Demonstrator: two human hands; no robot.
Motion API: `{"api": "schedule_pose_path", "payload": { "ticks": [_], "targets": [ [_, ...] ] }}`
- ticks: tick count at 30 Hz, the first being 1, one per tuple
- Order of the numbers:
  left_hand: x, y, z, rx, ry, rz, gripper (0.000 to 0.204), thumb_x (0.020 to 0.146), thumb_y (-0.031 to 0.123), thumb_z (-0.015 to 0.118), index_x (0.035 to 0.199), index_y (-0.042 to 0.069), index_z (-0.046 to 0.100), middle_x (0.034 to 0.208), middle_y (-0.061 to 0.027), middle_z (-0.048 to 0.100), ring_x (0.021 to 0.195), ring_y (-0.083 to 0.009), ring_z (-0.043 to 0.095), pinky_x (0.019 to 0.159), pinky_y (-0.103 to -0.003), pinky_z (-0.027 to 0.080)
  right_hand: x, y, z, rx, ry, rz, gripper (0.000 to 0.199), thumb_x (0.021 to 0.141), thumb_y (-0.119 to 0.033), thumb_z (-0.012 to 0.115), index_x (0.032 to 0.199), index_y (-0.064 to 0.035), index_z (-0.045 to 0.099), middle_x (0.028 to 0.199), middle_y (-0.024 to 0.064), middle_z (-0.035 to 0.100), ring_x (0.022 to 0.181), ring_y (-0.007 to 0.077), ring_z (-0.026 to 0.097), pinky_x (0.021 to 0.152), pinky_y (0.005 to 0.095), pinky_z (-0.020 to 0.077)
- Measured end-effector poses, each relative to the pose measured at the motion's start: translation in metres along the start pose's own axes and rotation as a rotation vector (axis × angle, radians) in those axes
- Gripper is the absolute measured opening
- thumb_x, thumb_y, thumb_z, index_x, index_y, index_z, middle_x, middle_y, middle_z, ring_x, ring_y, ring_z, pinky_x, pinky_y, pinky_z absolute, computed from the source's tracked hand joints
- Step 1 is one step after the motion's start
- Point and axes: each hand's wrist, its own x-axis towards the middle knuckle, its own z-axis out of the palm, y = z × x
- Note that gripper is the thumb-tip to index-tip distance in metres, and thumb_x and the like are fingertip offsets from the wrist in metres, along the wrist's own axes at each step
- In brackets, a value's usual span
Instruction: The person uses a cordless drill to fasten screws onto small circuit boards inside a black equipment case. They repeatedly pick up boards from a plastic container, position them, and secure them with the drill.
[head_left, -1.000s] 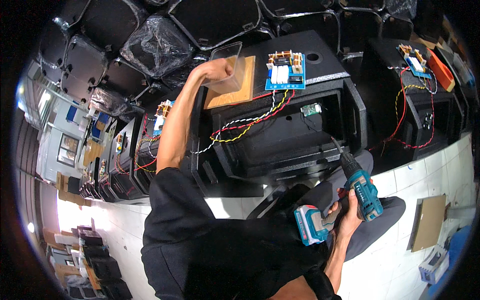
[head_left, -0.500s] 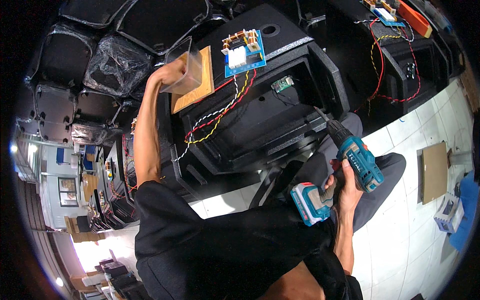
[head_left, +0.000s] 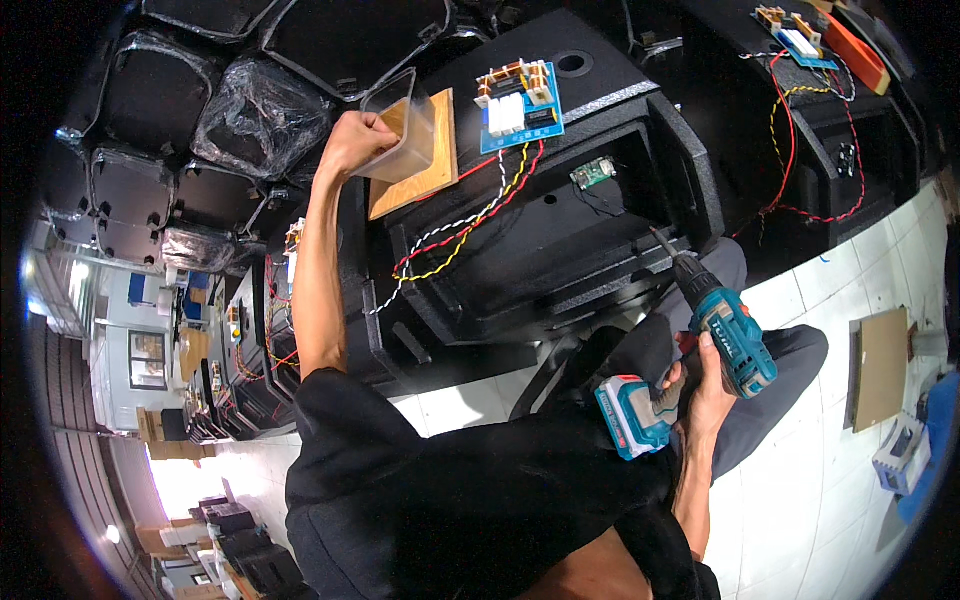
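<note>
My right hand is wrapped round the handle of a teal and black cordless drill, its bit pointing up and left toward the black speaker cabinet. At the upper left, my left hand is closed, fingers curled, at the open side of a clear plastic container. What its fingers hold, if anything, is hidden. The container rests on a wooden board on top of the cabinet. Beside the board stands a blue crossover circuit board with white, red and yellow twisted wires. Inside the cabinet's opening is a small green circuit board.
Another black cabinet with a similar blue board and an orange piece stands at right. Plastic-wrapped cabinets fill the upper left. A flat brown cardboard piece lies on the white tiled floor.
My left hand has drawn back from inside the clear container to its edge, fingers now curled. The whole scene has shifted slightly right in view. The drill stays in my right hand.
</note>
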Motion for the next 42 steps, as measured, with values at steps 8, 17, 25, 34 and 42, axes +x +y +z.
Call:
{"api": "schedule_pose_path", "payload": {
  "ticks": [8,17,25,34,42],
  "targets": [
    [-0.037,0.023,-0.009,-0.410,0.335,0.043,0.010,0.079,0.005,0.069,0.086,-0.003,0.069,0.077,-0.0054,0.067,0.069,-0.0090,0.061,0.063,-0.023,0.046,0.001,0.006,-0.001,-0.038,-0.018,-0.003,0.042,0.090,-0.023,0.064,0.120,0.0017,0.048,0.082,0.0163,0.065,0.046,0.0152,0.056,0.041,0.0281,0.0495],
    [-0.142,0.124,0.145,-1.496,-0.004,-0.138,0.015,0.090,0.002,0.060,0.104,-0.004,0.063,0.095,-0.0148,0.067,0.089,-0.0268,0.068,0.083,-0.039,0.058,-0.007,0.002,-0.014,0.144,-0.274,0.069,0.038,0.090,-0.021,0.062,0.114,0.0065,0.054,0.091,0.0186,0.066,0.053,0.0192,0.058,0.051,0.0322,0.0509],
    [-0.157,0.132,0.215,-1.653,-0.210,-0.160,0.018,0.093,0.005,0.058,0.109,-0.003,0.060,0.098,-0.0129,0.066,0.088,-0.0196,0.066,0.083,-0.034,0.056,-0.019,-0.005,-0.035,0.071,-0.412,0.050,0.041,0.087,-0.018,0.065,0.118,0.0059,0.054,0.104,0.0196,0.065,0.065,0.0182,0.059,0.062,0.0329,0.0512],
    [-0.154,0.136,0.216,-1.727,-0.304,-0.094,0.018,0.095,0.007,0.056,0.110,-0.002,0.062,0.099,-0.0113,0.067,0.082,-0.0175,0.064,0.079,-0.033,0.053,-0.016,-0.001,-0.039,0.100,-0.484,0.114,0.039,0.087,-0.017,0.065,0.118,0.0052,0.055,0.106,0.0193,0.066,0.066,0.0175,0.059,0.063,0.0326,0.0512],
    [-0.154,0.130,0.215,-1.767,-0.392,-0.079,0.019,0.095,0.010,0.058,0.108,-0.002,0.063,0.097,-0.0090,0.067,0.081,-0.0173,0.065,0.078,-0.031,0.053,-0.012,0.001,-0.037,0.093,-0.489,0.130,0.037,0.088,-0.017,0.065,0.116,0.0057,0.056,0.105,0.0189,0.066,0.064,0.0177,0.059,0.062,0.0316,0.0513]
  ]
}}
